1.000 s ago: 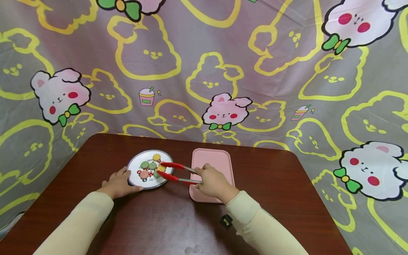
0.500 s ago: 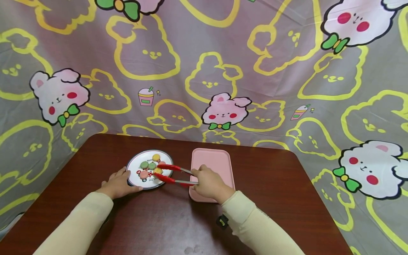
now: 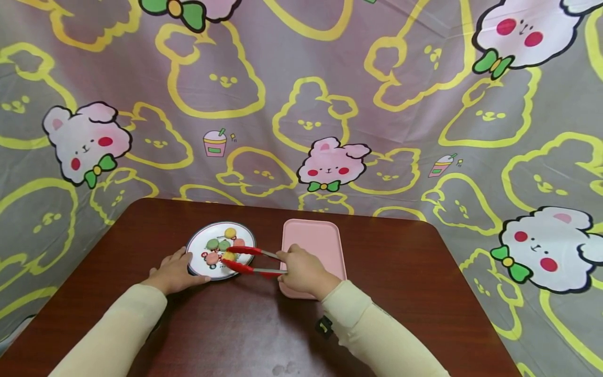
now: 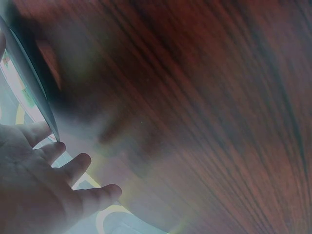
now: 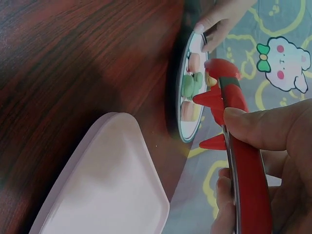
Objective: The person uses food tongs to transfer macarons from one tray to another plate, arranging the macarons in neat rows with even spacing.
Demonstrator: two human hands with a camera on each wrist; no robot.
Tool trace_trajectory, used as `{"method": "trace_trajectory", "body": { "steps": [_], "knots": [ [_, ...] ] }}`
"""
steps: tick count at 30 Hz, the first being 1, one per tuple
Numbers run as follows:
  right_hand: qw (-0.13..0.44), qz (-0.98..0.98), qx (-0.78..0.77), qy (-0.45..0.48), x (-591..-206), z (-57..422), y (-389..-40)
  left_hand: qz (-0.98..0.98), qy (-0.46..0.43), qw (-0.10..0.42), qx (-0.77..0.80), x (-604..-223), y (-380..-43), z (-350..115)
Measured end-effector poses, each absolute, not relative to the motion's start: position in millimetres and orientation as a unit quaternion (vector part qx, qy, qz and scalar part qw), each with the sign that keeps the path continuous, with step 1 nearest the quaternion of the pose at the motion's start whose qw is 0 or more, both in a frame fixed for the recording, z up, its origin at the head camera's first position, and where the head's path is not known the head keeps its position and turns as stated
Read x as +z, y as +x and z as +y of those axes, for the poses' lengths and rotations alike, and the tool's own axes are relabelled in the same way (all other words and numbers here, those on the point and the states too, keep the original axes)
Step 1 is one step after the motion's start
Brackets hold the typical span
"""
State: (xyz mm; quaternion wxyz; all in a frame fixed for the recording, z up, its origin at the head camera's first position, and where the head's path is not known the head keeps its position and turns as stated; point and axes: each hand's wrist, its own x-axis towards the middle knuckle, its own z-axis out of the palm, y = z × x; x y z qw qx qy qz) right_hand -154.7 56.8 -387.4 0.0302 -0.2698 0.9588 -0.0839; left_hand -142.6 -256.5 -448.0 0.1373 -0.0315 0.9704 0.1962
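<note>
My right hand (image 3: 306, 272) grips red-and-metal tongs (image 3: 240, 267), held over the white plate (image 3: 200, 246). A yellow macaron (image 3: 229, 256) sits between the tongs' red tips. Other macarons lie farther in: two green, a pink macaron (image 3: 212, 258), another pink one partly behind the upper arm of the tongs, and a yellow one near the far rim. My left hand (image 3: 174, 272) touches the plate's left rim, its thumb along the near edge; the left wrist view shows spread fingers (image 4: 75, 168) beside the rim. In the right wrist view, the thumb presses the tongs' red handle (image 5: 248, 185).
A pink rectangular tray (image 3: 313, 235) lies to the right of the plate, partly under my right hand and the tongs. Both stand on a dark brown wooden table (image 3: 386, 262). A patterned cloth (image 3: 264, 131) hangs behind the table's far edge.
My right hand has moved left with the tongs, and their tips have come closer to the plate's middle. The yellow macaron between them has shifted left and nearer. My left hand stays put.
</note>
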Motion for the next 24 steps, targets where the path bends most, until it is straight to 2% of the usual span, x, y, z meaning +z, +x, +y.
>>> {"method": "trace_trajectory", "body": {
  "steps": [24],
  "knots": [
    [0.047,0.957,-0.058,-0.282,-395.3,38.8,-159.6,0.971,-0.035,0.138,0.194,-453.0,-146.3,-259.4]
  ]
}}
